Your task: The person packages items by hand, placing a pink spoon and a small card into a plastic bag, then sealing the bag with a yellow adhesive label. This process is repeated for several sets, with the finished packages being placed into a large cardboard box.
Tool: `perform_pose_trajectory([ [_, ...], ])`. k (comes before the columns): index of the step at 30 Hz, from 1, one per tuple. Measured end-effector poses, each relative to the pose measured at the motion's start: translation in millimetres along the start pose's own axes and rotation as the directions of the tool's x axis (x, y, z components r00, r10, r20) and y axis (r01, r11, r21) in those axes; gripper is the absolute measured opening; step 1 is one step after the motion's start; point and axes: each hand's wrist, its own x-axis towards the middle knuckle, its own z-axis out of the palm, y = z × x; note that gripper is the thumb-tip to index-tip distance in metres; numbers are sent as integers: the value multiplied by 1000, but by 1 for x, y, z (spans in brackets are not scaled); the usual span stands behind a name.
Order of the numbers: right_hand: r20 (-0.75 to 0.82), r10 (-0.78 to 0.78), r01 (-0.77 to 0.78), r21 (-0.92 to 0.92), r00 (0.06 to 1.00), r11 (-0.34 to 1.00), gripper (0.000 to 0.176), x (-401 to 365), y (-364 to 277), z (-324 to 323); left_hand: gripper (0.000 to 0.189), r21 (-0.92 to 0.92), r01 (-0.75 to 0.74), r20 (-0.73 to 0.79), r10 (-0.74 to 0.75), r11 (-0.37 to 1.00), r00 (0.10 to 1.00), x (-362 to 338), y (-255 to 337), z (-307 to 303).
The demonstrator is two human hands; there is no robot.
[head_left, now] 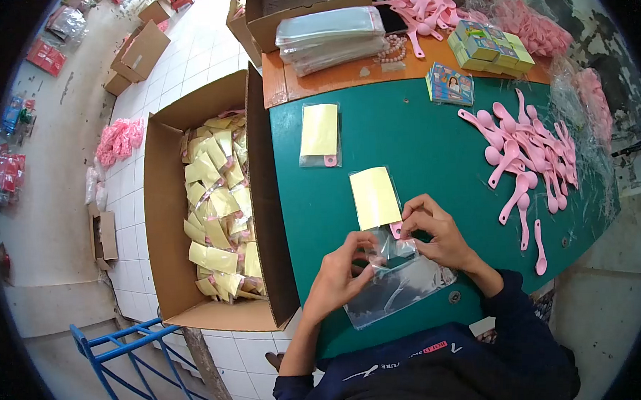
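Observation:
A clear plastic bag with a yellow card (375, 196) and a pink spoon handle (396, 229) showing in it lies on the green table in front of me. My left hand (343, 269) is closed on the bag's near end, fingers curled and pinching the film. On the other side, my right hand (436, 232) pinches the bag beside the spoon handle. Under my hands lie flat clear plastic bags (396, 294). A packed bag with a yellow card (319, 131) rests farther off to the left.
A large cardboard box (172, 238) of packed yellow-card bags stands left of the table. Loose pink spoons (536, 148) are heaped at the right. Behind lie printed cards (449, 85), card stacks (491, 47) and piled clear bags (331, 39). A blue metal frame (137, 344) stands lower left.

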Motion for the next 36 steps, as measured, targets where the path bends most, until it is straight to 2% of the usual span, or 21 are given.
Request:
perform_pose_trajectory([
  [2, 4, 74, -74, 105, 997, 992, 12, -3, -5, -2, 13, 107, -5, -58, 11, 994, 998, 1, 5, 4],
  [5, -16, 189, -170, 367, 982, 915, 9, 0, 6, 3, 10, 53, -9, -127, 16, 999, 992, 10, -3, 6],
  [8, -6, 298, -257, 490, 954, 833, 8, 1, 5, 7, 10, 120, -40, -162, 59, 992, 985, 12, -3, 9],
  [11, -76, 416, -318, 526, 906, 789, 9, 1, 4, 14, 9, 61, 14, -181, -3, 998, 984, 16, -5, 9],
  [14, -138, 435, -328, 471, 890, 819, 10, 2, 3, 17, 11, 38, 78, -208, -69, 996, 976, 18, -8, 11],
  [20, -229, 435, -300, 453, 871, 839, 10, 5, -1, 21, 17, -180, 73, -326, -130, 981, 936, 19, -5, 18],
  [23, -204, 417, -292, 452, 886, 843, 12, 5, 1, 22, 18, -122, 92, -297, -125, 988, 947, 18, -7, 18],
  [26, -205, 396, -295, 394, 895, 870, 24, 5, -2, 24, 26, 25, 65, -263, -56, 998, 963, 18, -13, 17],
  [29, -181, 379, -313, 309, 908, 898, 35, 1, -1, 21, 36, 133, -41, -316, 82, 990, 945, 20, -7, 18],
  [30, -227, 304, -255, 219, 925, 942, 34, 3, -6, 16, 39, 153, -52, -318, 99, 987, 943, 22, -2, 14],
  [31, -264, 230, -204, 121, 937, 971, 33, 6, -14, 7, 42, 166, -61, -318, 112, 984, 942, 25, 5, 9],
  [32, -289, 157, -159, 18, 944, 987, 33, 8, -19, -3, 41, 198, -130, -325, 190, 972, 926, 32, 10, 1],
  [33, -277, 27, -98, -248, 961, 964, 35, 10, -20, -19, 40, 260, -156, -344, 242, 953, 907, 40, 18, -10],
  [34, -228, -94, -32, -493, 969, 869, 36, 10, -16, -38, 37, 325, -147, -411, 279, 934, 868, 52, 22, -18],
  [35, -177, -138, -28, -707, 975, 707, 39, 7, -9, -59, 34, 393, -131, -472, 321, 910, 821, 59, 24, -21],
  [36, -182, -122, -80, -815, 976, 574, 42, -3, 4, -82, 32, 542, -125, -437, 406, 831, 803, 58, 23, -19],
])
